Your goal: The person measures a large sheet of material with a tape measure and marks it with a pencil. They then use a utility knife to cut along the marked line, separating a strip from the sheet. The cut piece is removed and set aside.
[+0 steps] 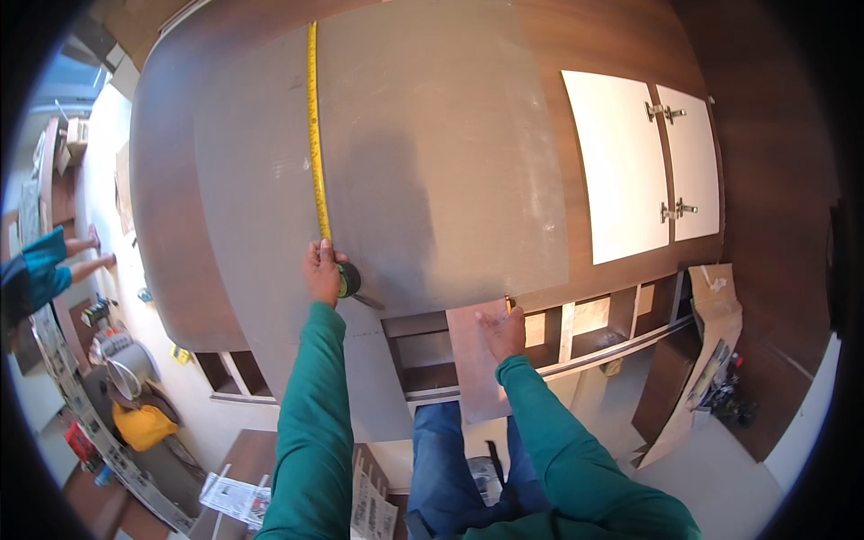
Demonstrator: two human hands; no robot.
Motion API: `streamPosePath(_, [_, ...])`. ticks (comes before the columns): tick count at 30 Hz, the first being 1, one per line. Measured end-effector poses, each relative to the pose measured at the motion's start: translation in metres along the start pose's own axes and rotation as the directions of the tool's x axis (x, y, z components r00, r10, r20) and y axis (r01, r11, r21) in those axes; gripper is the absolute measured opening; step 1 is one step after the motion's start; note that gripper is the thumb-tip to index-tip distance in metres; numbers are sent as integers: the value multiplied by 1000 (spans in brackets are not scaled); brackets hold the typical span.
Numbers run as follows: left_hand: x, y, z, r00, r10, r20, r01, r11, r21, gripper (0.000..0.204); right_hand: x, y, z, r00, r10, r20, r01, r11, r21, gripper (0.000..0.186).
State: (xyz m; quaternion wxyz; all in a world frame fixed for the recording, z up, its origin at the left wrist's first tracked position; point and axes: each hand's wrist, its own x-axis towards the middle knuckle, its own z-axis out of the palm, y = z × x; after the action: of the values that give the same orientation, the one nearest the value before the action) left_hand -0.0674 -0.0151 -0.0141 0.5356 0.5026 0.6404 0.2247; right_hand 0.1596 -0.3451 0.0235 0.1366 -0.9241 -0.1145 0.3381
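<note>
A yellow measuring tape (314,126) runs from the far edge of the grey sheet (477,162) toward me, its green-and-black case (346,279) held in my left hand (319,270). My right hand (503,332) is closed on a short yellow pencil (508,303), over a thin reddish-brown board (472,369) at the sheet's near edge. Below the sheet an open wooden framework (569,328) shows its compartments.
Two white doors with hinges (616,166) lie on the brown surface to the right. A torn cardboard piece (724,306) leans at the right. At the far left are another person's legs (81,270), a yellow bag (144,427) and tools (99,315).
</note>
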Motion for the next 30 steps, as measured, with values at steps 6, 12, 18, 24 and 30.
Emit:
streamPosePath(6, [13, 70, -16, 981, 196, 7, -194, 963, 188, 28, -6, -4, 1, 1000, -7, 10, 8, 998, -59, 73])
streamPosePath(12, [3, 117, 25, 956, 218, 197, -252, 953, 168, 31, 1, -12, 5, 982, 181, 58, -173, 978, -116, 71])
streamPosePath(18, [-86, 52, -7, 969, 165, 185, -166, 986, -10, 33, -2, -12, 4, 992, 113, 63, -106, 989, -107, 69])
streamPosePath(24, [-210, -60, -135, 923, -181, -339, 191, 982, -4, 32, -3, -5, 10, 999, 40, 15, -38, 992, -120, 63])
streamPosePath(30, [-325, -130, -219, 806, -323, -496, 320, 943, -93, 32, -19, -13, 14, 990, -132, -40, 127, 986, -110, 47])
